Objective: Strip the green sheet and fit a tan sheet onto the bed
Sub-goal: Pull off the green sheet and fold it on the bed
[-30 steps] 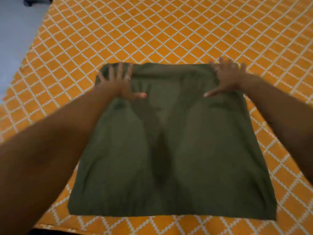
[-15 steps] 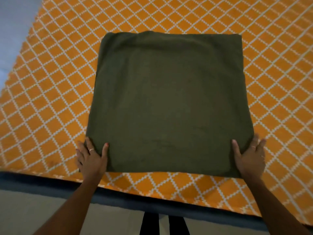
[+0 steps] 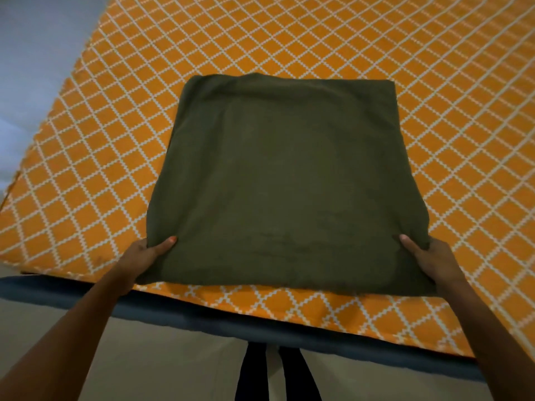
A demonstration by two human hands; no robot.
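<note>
The green sheet (image 3: 283,180) lies folded into a thick square on the bed, which is covered by an orange sheet with a white diamond pattern (image 3: 405,68). My left hand (image 3: 146,253) grips the fold's near left corner, thumb on top and fingers tucked under the cloth. My right hand (image 3: 428,257) grips the near right corner the same way. The near edge of the green fold looks slightly lifted off the bed.
The bed's near edge (image 3: 260,322) shows a dark blue mattress side below the orange cover. Pale floor (image 3: 144,357) and my dark-clad legs (image 3: 278,371) are below it. A grey wall or floor area (image 3: 34,68) runs along the bed's left side.
My hands left the far edge of the folded sheet and came to its near corners. From resting flat beside the corners, they now have fingers under the cloth with thumbs on top.
</note>
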